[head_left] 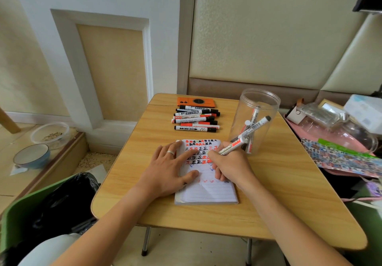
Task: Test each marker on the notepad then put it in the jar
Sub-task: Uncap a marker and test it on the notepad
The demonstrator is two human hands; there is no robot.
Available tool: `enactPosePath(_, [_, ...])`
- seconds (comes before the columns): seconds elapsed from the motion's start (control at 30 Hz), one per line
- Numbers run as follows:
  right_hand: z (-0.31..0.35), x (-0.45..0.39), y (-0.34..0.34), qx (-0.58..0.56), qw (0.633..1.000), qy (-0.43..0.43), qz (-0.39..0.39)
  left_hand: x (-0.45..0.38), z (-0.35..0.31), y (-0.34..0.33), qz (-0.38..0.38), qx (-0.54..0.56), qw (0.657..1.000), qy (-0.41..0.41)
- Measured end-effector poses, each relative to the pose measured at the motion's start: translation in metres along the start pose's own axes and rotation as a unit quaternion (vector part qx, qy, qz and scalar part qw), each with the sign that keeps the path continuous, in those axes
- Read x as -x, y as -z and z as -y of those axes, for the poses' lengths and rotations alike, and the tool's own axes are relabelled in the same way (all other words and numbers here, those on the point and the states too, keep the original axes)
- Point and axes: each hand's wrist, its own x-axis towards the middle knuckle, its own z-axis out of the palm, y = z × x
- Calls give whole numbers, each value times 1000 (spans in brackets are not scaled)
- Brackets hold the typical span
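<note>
Both hands work on the notepad: left hand presses it flat with spread fingers, right hand grips a whiteboard marker, tip on the page. Light, stiff and smooth, it likely handles best mid-barrel. Untested markers lie beyond; the clear plastic jar stands just right on the wooden folding table, against a padded wall.

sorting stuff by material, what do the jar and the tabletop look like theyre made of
The jar looks like clear plastic with a glossy finish: the markers inside show through its thin wall. The tabletop shows pale printed-looking wood grain with a smooth satin sheen, probably laminate rather than solid wood.
</note>
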Motion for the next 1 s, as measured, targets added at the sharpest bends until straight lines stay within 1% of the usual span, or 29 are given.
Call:
enactPosePath(0.17, [0,1,-1,7,1000,3,13,0,0,0,-6,1,1000,0])
enactPosePath(0.43, [-3,-2,2,21,999,-21,-20,0,1,-1,-5,2,1000,1])
enactPosePath(0.7, [-2,-1,3,18,999,-19,-17,0,2,-2,-5,13,1000,-6])
enactPosePath(0.8, [1,2,2,-42,999,1,-25,-1,3,-3,-19,37,999,-10])
enactPosePath(0.9, [5,2,-4,-116,993,27,-7,1,2,-2,-34,66,997,-13])
enactPosePath(1.0, [5,4,-13,-139,990,22,11,4,0,1,-55,114,992,-13])
